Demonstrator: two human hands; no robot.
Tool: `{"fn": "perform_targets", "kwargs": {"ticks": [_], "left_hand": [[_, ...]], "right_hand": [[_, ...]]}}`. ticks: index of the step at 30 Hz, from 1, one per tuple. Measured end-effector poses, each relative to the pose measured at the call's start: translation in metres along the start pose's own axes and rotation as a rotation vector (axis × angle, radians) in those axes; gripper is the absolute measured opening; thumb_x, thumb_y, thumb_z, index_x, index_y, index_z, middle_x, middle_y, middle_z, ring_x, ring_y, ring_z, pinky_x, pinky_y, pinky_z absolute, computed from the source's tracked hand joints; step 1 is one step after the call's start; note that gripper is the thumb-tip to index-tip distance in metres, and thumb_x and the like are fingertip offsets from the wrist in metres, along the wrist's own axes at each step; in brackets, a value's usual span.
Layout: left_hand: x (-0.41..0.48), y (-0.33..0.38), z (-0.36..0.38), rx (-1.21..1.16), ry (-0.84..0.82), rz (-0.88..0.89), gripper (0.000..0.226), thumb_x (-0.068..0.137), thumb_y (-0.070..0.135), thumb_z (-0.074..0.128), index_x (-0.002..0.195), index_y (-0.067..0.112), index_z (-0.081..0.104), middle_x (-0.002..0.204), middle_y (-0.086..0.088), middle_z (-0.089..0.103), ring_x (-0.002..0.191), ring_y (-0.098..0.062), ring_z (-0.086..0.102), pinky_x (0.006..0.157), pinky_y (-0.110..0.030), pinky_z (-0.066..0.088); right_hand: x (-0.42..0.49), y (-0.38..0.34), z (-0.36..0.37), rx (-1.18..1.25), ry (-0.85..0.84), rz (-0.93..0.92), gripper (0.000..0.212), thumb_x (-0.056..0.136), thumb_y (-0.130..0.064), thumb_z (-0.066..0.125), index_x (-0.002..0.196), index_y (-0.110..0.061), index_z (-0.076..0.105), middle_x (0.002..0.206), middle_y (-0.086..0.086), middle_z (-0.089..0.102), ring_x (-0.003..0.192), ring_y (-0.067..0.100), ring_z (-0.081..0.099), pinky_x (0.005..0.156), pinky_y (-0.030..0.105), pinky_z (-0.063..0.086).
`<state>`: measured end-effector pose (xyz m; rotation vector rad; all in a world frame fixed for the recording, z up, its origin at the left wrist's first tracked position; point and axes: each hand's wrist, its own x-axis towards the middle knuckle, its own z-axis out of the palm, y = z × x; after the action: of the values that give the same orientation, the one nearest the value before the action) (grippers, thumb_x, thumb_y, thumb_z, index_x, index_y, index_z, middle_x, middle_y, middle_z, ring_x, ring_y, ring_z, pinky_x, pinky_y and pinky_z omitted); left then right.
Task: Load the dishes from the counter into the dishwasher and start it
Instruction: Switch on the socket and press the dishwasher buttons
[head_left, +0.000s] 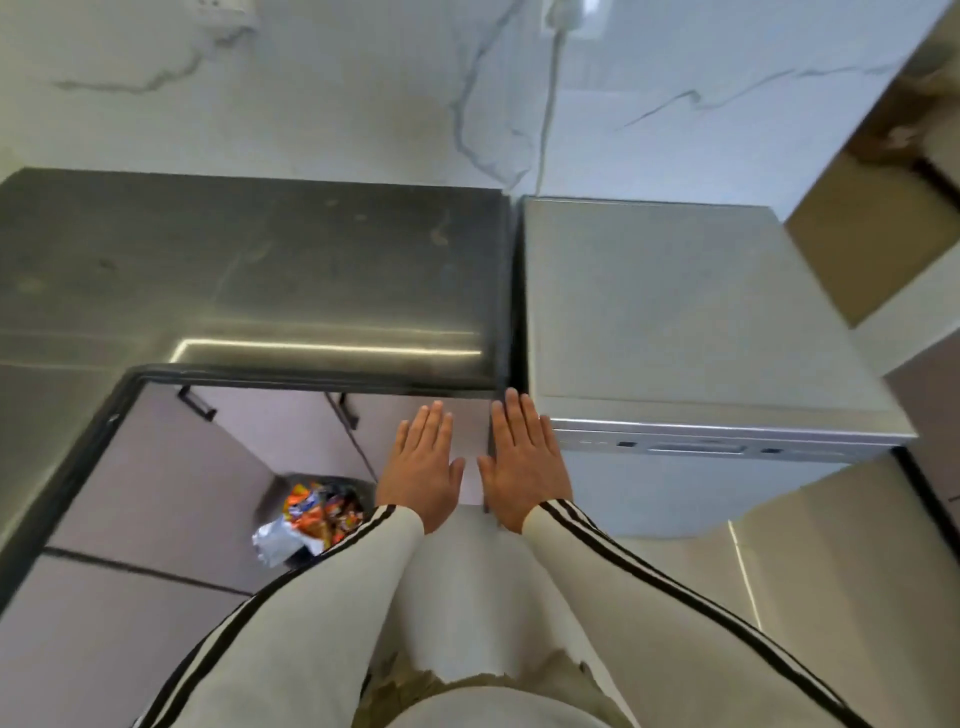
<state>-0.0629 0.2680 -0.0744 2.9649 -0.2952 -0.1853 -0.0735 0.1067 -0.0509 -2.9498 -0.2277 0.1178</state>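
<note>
A silver dishwasher (691, 312) stands at the right, its door closed and its control strip (696, 447) facing me. The dark counter (249, 270) lies to its left with no dishes showing on it. My left hand (423, 467) and my right hand (522, 467) are held out flat side by side, palms down, fingers straight, in the air in front of the counter's edge. Neither hand holds anything. My right hand's fingertips are close to the dishwasher's front left corner.
A bin (317, 514) full of colourful wrappers stands on the floor below the counter corner. Cabinet doors with dark handles (197, 402) run under the counter. A white cable (548, 104) hangs down the marble wall behind the dishwasher. A brown panel (883, 218) is at the right.
</note>
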Motion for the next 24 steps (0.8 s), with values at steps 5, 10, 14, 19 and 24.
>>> {"fn": "perform_targets", "kwargs": {"ticks": [5,10,14,19,24], "left_hand": [[0.032,0.097,0.003,0.046,0.024,0.063,0.067,0.104,0.049,0.02,0.158,0.017,-0.003,0.166,-0.002,-0.015,0.152,-0.019,-0.017,0.124,-0.042,-0.004],[0.071,0.154,-0.002,0.08,0.014,0.081,0.067,0.104,0.047,0.021,0.158,0.015,-0.003,0.166,-0.004,-0.014,0.152,-0.02,-0.017,0.124,-0.043,-0.008],[0.112,0.175,0.001,0.078,-0.011,0.082,0.066,0.104,0.047,0.018,0.158,0.016,-0.007,0.165,-0.004,-0.018,0.151,-0.02,-0.021,0.124,-0.043,-0.008],[0.173,0.184,0.008,0.082,-0.05,0.097,0.068,0.104,0.049,0.017,0.158,0.015,-0.007,0.165,-0.005,-0.018,0.151,-0.022,-0.02,0.123,-0.044,-0.009],[0.228,0.187,-0.008,0.071,-0.048,0.121,0.068,0.104,0.049,0.017,0.157,0.016,-0.009,0.165,-0.004,-0.02,0.151,-0.022,-0.021,0.124,-0.045,-0.005]], "right_hand": [[0.0,0.1,-0.029,-0.007,0.026,0.074,0.069,0.104,-0.045,0.022,0.155,-0.015,-0.014,0.16,0.006,-0.029,0.147,0.024,-0.027,0.123,0.043,-0.007],[0.015,0.167,-0.047,0.008,0.016,0.092,0.069,0.105,-0.043,0.02,0.155,-0.014,-0.016,0.159,0.006,-0.031,0.146,0.023,-0.029,0.122,0.042,-0.01],[0.046,0.201,-0.049,-0.009,-0.029,0.101,0.069,0.104,-0.044,0.02,0.155,-0.014,-0.015,0.16,0.006,-0.029,0.147,0.024,-0.026,0.122,0.042,-0.009],[0.092,0.234,-0.05,-0.025,-0.034,0.125,0.069,0.104,-0.042,0.024,0.157,-0.013,-0.009,0.162,0.006,-0.022,0.15,0.023,-0.02,0.123,0.041,-0.007],[0.146,0.251,-0.072,-0.041,0.006,0.118,0.067,0.104,-0.043,0.022,0.157,-0.013,-0.009,0.162,0.006,-0.022,0.15,0.022,-0.02,0.123,0.04,-0.007]]}}
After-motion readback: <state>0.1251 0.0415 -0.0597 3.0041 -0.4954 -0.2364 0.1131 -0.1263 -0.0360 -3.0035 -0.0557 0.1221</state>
